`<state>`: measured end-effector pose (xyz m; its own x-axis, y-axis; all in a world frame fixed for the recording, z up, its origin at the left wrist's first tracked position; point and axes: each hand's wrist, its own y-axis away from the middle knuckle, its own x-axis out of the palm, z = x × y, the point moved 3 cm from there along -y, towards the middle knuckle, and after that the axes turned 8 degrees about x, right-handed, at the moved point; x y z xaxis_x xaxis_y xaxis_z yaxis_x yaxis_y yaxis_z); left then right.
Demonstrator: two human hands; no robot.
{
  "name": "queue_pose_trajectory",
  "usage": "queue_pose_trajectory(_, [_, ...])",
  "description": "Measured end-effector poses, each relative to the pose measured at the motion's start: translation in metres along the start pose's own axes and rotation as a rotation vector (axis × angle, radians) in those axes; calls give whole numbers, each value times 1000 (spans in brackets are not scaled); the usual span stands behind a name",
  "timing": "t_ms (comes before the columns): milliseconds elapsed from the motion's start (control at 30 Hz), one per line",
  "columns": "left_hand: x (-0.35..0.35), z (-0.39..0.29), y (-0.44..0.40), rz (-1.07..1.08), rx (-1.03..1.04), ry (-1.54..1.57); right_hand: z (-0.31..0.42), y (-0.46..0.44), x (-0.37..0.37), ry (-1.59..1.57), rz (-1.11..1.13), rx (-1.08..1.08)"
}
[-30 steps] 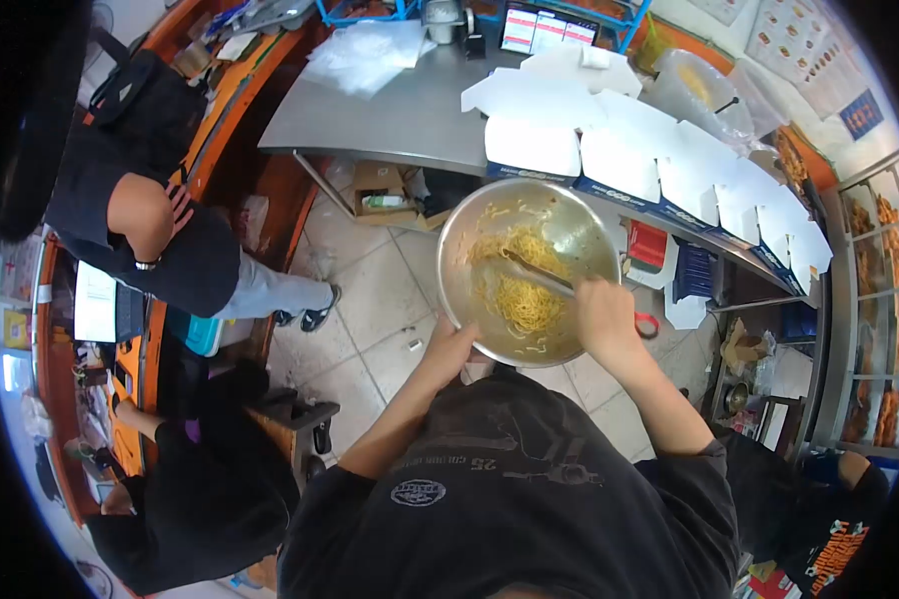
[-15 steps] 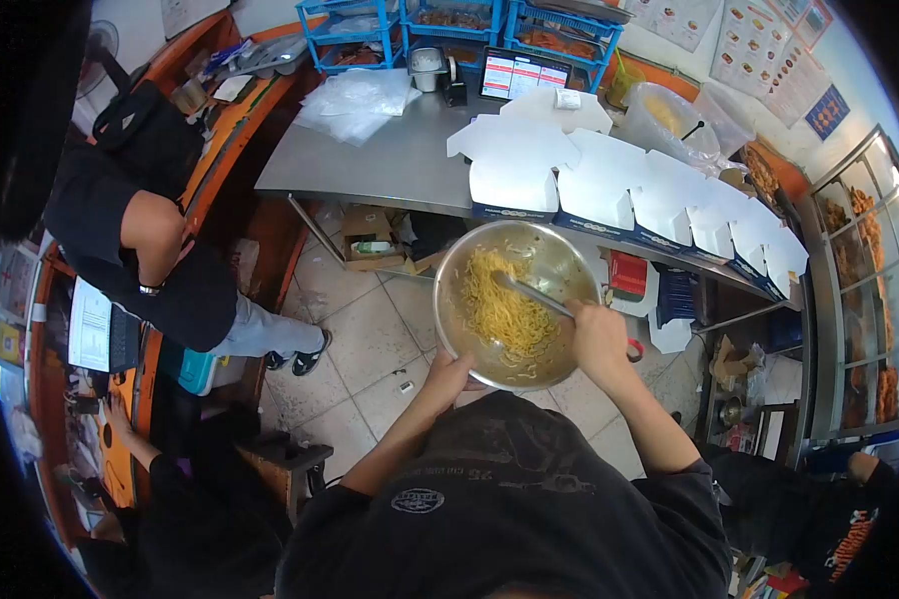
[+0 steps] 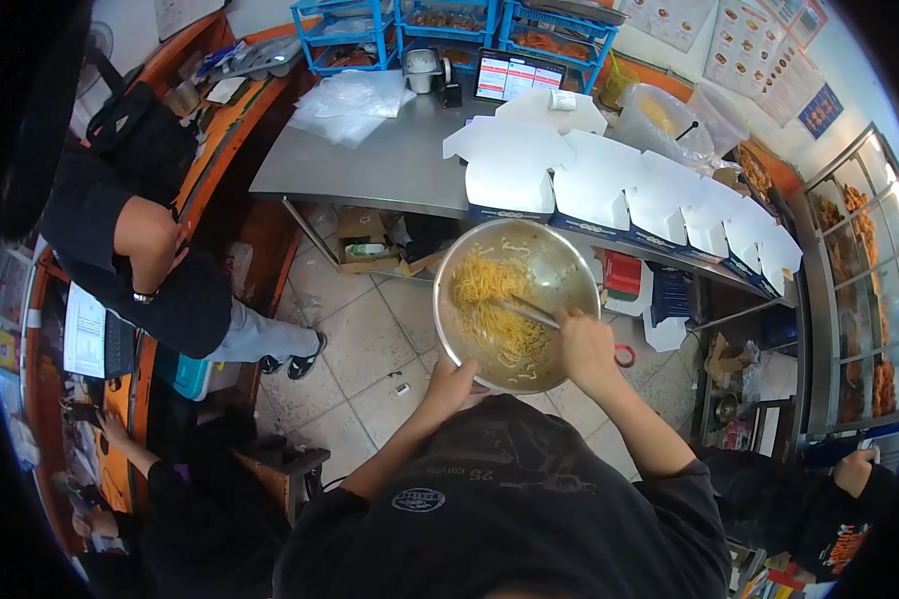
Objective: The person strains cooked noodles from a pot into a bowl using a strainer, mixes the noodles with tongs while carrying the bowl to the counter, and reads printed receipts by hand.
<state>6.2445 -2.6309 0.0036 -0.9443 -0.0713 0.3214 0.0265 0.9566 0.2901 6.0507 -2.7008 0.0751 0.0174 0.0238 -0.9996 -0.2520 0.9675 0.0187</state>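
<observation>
A large steel mixing bowl (image 3: 572,275) is held in front of my body, above the tiled floor. Yellow noodles (image 3: 491,282) lie in it, mostly toward the left side, with a few loose strands on the walls. My left hand (image 3: 451,385) grips the rim at the near left, thumb over the edge. In my right hand (image 3: 584,347) are metal tongs (image 3: 535,313), slanting in from the right with their tips among the noodles. Just beyond the bowl, a row of open white takeaway boxes (image 3: 509,180) stands along the table's edge.
Plastic bags (image 3: 345,105) and a tablet (image 3: 517,76) rest on the steel table (image 3: 370,170). Blue racks (image 3: 345,35) stand behind. A person (image 3: 160,260) is at the left counter; other people are at the lower left and right. A glass food cabinet (image 3: 859,290) flanks the right.
The tongs have moved slightly down and left, and the noodles have shifted up and left in the bowl. My left hand keeps its grip on the rim.
</observation>
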Motion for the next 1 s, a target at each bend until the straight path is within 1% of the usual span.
queue_pose_trajectory(100, [-5,-2,-5,-38,-14,31,-4,0,-23,-71,-86,33])
queue_pose_trajectory(200, [-12,-5,-15,-60,-28,55,-6,23,-77,-86,-115,11])
queue_pose_trajectory(267, [-15,-6,-19,-67,0,113,-12,36,-97,-3,-49,34])
queue_pose_trajectory(300, [-22,3,-24,-57,69,34,-14,39,-100,37,-17,44])
queue_pose_trajectory(367, [-34,28,-36,-38,211,-127,-16,35,-86,21,-31,58])
queue_pose_trajectory(467, [-8,-12,-13,-88,476,-406,-15,14,-31,-41,-2,66])
queue_pose_trajectory(500, [-6,-9,-14,-84,399,-348,-13,7,-19,-68,15,66])
queue_pose_trajectory(567, [-5,-2,-14,-77,238,-237,-7,-1,-19,-89,-40,72])
queue_pose_trajectory(600, [-5,-2,-14,-82,194,-187,-4,-5,-24,-99,-69,75])
queue_pose_trajectory(700, [-5,-2,-15,-77,68,-53,-8,6,-66,-192,-243,25])
queue_pose_trajectory(767, [-9,-2,-16,-49,3,9,-12,23,-95,-148,-221,30])
queue_pose_trajectory(800, [-11,-3,-15,-48,15,18,-14,30,-100,-127,-210,29])
queue_pose_trajectory(900, [-13,-5,-14,-52,58,20,-20,44,-92,-34,-75,53])
queue_pose_trajectory(967, [-14,3,-10,-54,83,-21,-20,36,-48,-10,-38,37])
queue_pose_trajectory(1000, [-12,3,-5,-56,61,-57,-19,31,-25,3,-23,32])
